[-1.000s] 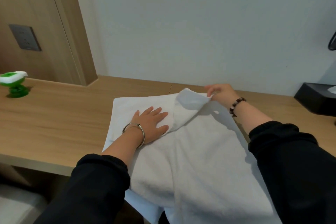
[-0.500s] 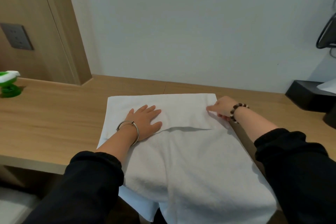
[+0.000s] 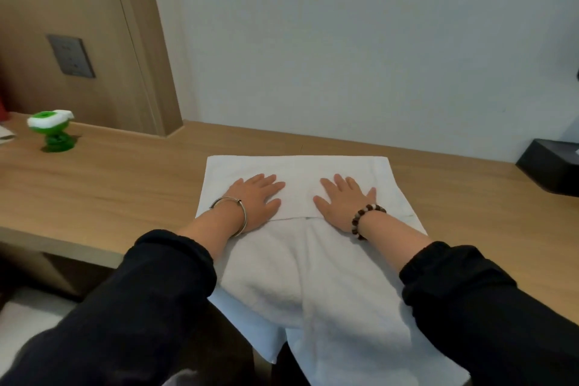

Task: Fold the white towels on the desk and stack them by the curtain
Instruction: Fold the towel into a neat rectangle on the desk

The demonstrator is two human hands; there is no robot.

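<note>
1. Wooden counter (image 3: 109, 185) runs below a pale wall. The white towel (image 3: 329, 276) lies at its middle, far end flat on the wood, near end hanging over the six o'clock edge toward you.
2. A second ago your right hand (image 3: 343, 200) pinched the far right corner up in the air, then laid it down. Now the folded flap (image 3: 297, 172) lies flat. Your left hand (image 3: 255, 199) rests on it at nine o'clock of the right, all fingers (image 3: 269, 180) straight and spread, grasping nothing.
3. That reads as the first fold set and being smoothed. Further folds and the carry to the curtain, which is out of view, seem to remain.
4. Count:
   - one towel; whether the bluish layer under its near edge is a second, I cannot tell
   - two hands
   - one silver bangle (image 3: 232, 213)
   - one bead bracelet (image 3: 365, 219)
   - one green-and-white object (image 3: 54, 131) at ten o'clock
   - one black box (image 3: 551, 166) at three o'clock
   - one dark wall plate (image 3: 70, 55) at eleven
</note>
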